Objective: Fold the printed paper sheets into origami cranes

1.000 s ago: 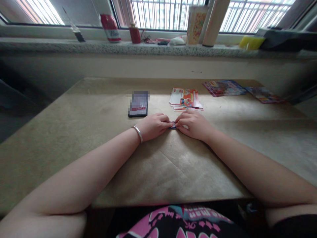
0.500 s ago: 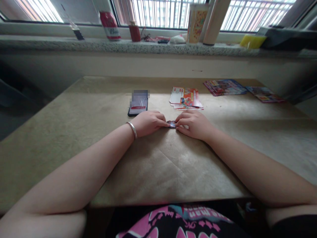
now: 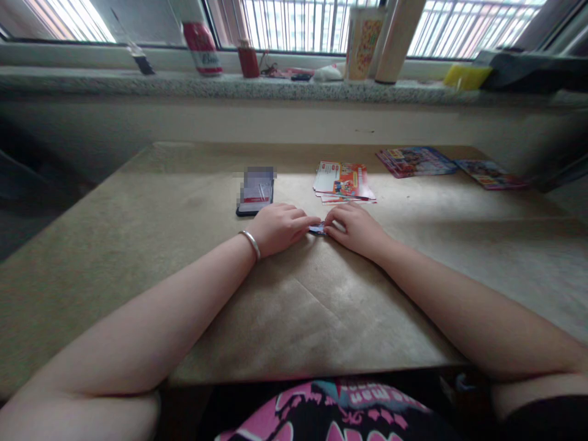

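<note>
A small, flat, glossy piece of bluish paper (image 3: 316,229), apparently folded, lies on the table between my two hands. My left hand (image 3: 281,228), with a silver bangle at the wrist, is closed on its left end, the fingertips pressing from above. The right end is pinched between the thumb and fingers of my right hand (image 3: 353,226). Fingers cover much of the paper, so its full shape is hidden. Just beyond my left hand lies a phone (image 3: 257,193). A stack of orange and white printed cards (image 3: 344,180) rests beyond my right hand.
Colourful printed booklets or packets (image 3: 416,162) lie at the far right of the beige-covered table (image 3: 138,245), with another pile (image 3: 489,174) beside them. On the stone sill (image 3: 285,90) stand a red can (image 3: 202,49), a red bottle (image 3: 248,60) and a tall patterned container (image 3: 362,43).
My left fingers have slid slightly right and now reach over the paper's top. My right fingers have drawn closer together. Less of the paper shows.
</note>
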Tool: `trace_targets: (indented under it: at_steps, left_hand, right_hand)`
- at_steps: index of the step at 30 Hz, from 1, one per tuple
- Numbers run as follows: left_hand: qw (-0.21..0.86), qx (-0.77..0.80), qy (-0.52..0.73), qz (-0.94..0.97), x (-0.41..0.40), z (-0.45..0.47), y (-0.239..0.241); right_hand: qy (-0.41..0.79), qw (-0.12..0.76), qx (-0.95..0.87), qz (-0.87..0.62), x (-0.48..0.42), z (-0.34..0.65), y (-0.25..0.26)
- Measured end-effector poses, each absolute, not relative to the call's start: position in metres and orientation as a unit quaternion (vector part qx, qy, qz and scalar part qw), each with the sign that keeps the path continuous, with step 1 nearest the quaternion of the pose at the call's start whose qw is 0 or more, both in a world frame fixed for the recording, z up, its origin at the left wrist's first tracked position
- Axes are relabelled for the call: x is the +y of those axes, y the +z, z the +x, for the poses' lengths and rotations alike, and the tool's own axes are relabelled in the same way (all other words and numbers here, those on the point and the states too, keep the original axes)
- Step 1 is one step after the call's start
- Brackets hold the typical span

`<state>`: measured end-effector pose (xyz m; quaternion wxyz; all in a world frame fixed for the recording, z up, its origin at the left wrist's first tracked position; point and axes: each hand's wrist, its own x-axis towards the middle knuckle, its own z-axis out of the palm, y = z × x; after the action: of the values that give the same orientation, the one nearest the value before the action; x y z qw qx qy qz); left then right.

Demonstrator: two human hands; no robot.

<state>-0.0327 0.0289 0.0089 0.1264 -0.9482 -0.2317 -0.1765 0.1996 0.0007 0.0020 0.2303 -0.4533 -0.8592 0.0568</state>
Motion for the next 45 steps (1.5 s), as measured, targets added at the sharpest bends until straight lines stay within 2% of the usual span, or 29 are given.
trace_targets:
  at_steps: [6,16,25,30,36,45]
  left_hand:
    - [0.081,-0.302,-0.179,-0.933,0.028,-0.029,0.01]
    - [0.017,-0.276,-0.187,-0.943,0.032,-0.033,0.007]
    - [-0.052,-0.251,-0.214,-0.943,0.03,-0.03,0.005]
    - [-0.1,-0.265,-0.224,-0.933,0.023,-0.027,0.008]
    - [-0.115,-0.273,-0.325,-0.898,0.021,-0.021,0.006]
    - [-0.125,-0.274,-0.366,-0.881,0.018,-0.019,0.01]
  right_hand:
    - [0.033,0.231,-0.867,-0.44,-0.002,0.199,0.004]
    - [-0.052,0.18,-0.908,-0.375,-0.006,0.202,0.011]
    - [-0.14,0.134,-0.899,-0.394,-0.013,0.197,0.015]
    - [-0.084,0.201,-0.87,-0.441,-0.011,0.198,0.011]
    - [0.059,0.281,-0.847,-0.448,-0.007,0.2,0.008]
    - [0.098,0.302,-0.847,-0.427,-0.012,0.197,0.01]
